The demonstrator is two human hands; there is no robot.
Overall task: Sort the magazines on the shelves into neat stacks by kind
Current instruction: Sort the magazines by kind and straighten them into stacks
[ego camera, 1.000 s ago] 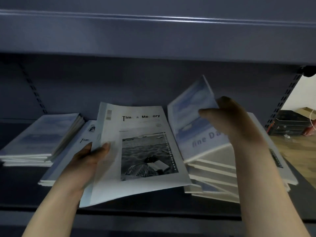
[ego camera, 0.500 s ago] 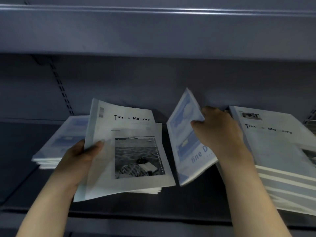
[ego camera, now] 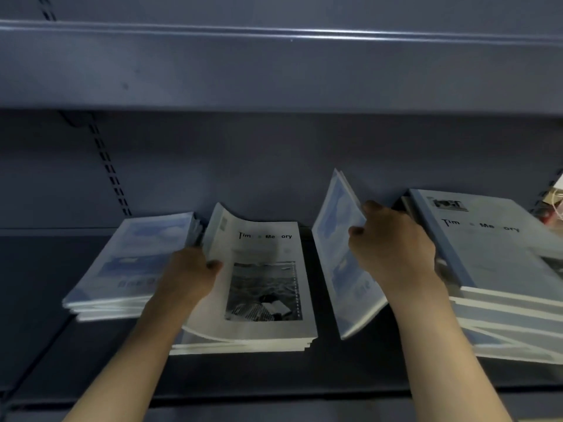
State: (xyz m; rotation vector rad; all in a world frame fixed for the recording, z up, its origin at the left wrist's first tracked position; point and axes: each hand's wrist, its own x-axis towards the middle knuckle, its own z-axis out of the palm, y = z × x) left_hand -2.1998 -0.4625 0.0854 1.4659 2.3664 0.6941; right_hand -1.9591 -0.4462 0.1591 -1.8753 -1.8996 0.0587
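Three stacks of magazines lie on the dark shelf (ego camera: 274, 373). At the left is a stack with blue sky covers (ego camera: 131, 263). In the middle is a "Time & Memory" stack (ego camera: 262, 300) with a black-and-white beach photo; my left hand (ego camera: 189, 275) grips the left edge of its top copy, which curls up. My right hand (ego camera: 393, 248) holds a blue "Fine Day" magazine (ego camera: 338, 260) nearly on edge, between the middle stack and a mixed stack (ego camera: 499, 278) at the right topped by another "Time & Memory".
The shelf above (ego camera: 274, 65) overhangs close over the stacks. A slotted upright (ego camera: 106, 166) runs down the back panel at left. Bare shelf shows at the far left and along the front edge.
The "Time & Memory" copy in my left hand has come down onto the middle stack. My right hand has tipped the blue magazine more upright, away from the right stack. The view shifted left.
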